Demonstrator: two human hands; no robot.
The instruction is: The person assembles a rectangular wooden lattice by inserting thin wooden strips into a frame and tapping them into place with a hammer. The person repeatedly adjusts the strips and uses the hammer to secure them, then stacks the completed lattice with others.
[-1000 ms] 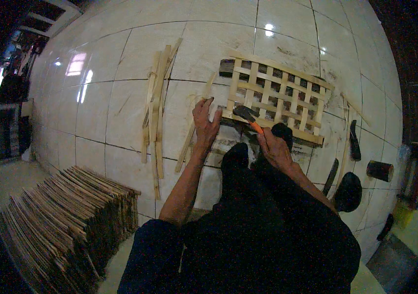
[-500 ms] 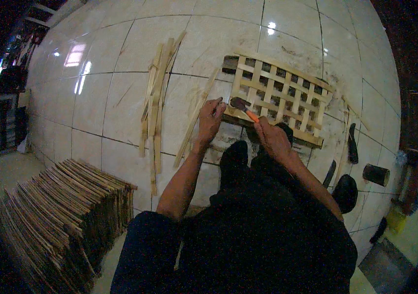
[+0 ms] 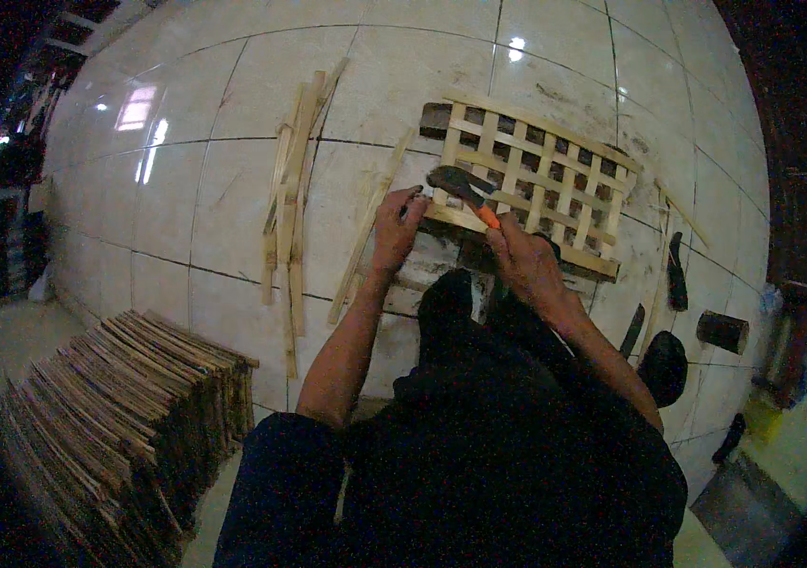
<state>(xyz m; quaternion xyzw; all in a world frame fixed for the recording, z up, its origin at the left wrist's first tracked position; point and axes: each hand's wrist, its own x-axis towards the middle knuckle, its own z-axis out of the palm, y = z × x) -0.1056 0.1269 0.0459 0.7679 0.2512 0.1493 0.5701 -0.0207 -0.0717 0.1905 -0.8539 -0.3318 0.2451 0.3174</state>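
Versus half a second ago: the hammer (image 3: 487, 217) in our right hand (image 3: 528, 263) has its dark head farther out and more to the left, over the near-left corner of the woven strip lattice (image 3: 542, 178). Can't tell if the head touches. Right fingers wrapped round the orange handle, as before. Our left hand (image 3: 396, 227) still sits just left of that corner; fingertips drawn in together, whereas a second ago they were spread. Can't tell if they pinch anything.

Lattice hasn't visibly moved: on the tiled floor (image 3: 261, 90), far side of our feet, dark block (image 3: 434, 118) poking out at its far-left corner. Containers: the dark cylinder (image 3: 722, 332) at right might be one; can't tell whether it's hollow or holds anything. Loose strips (image 3: 294, 161) lie left, big strip stack (image 3: 129, 407) near left.
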